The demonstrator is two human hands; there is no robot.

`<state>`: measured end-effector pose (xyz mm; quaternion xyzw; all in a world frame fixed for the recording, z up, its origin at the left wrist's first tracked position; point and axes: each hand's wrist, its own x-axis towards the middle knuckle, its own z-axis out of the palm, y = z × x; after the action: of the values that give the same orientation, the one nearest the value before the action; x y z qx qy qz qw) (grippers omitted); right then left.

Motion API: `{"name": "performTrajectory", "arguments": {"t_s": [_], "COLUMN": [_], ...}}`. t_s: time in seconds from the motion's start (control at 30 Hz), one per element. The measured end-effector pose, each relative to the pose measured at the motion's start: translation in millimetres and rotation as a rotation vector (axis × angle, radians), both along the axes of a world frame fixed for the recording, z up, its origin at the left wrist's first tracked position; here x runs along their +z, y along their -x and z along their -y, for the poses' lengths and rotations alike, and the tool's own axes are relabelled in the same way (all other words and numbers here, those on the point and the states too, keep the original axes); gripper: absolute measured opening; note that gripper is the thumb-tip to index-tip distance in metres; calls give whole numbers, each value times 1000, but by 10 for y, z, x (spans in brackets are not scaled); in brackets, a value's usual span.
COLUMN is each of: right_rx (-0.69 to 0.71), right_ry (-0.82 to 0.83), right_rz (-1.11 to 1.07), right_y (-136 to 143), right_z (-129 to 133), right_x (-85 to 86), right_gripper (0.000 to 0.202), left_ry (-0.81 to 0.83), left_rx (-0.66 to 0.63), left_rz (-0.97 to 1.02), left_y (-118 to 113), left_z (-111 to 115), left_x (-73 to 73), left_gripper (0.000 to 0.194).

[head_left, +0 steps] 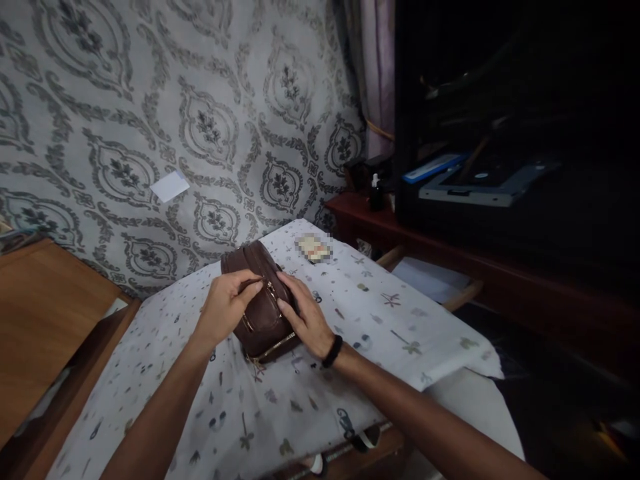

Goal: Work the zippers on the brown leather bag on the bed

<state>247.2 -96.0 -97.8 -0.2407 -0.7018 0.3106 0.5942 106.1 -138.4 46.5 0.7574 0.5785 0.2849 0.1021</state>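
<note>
A brown leather-look bag point(263, 310) with gold-coloured zippers rests on the patterned white cloth. My left hand point(230, 300) has thumb and forefinger pinched together at one end of the pocket zipper point(271, 288) on the bag; the small pull between the fingertips is mostly hidden. Along the bag's right side lies my right hand point(307, 317), its fingers and thumb gripping the edge and steadying it. A black band point(333, 351) circles my right wrist. Another zipper point(280, 345) runs along the bag's near lower edge.
Behind the bag, a blurred-out flat item point(314, 248) lies on the cloth point(390, 333). Patterned wallpaper rises at the back. A wooden cabinet point(50, 320) borders the left. On the right, a dark red shelf point(360, 213) carries a small dropper bottle point(376, 193) beside a large dark screen.
</note>
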Motion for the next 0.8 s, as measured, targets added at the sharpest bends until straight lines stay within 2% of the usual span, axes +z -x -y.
{"name": "performTrajectory", "arguments": {"t_s": [0.33,0.8], "right_rx": [90,60], "right_ry": [197,174], "right_rz": [-187,-220], "right_y": [134,171], "right_z": [-70,-100], "right_x": [39,41], "right_gripper": [44,42], "left_ry": [-10,-21], "left_rx": [2,-56], "left_rz": [9,-31], "left_y": [-35,-46], "left_z": [60,121], "left_x": [0,1], "left_gripper": [25,23]}}
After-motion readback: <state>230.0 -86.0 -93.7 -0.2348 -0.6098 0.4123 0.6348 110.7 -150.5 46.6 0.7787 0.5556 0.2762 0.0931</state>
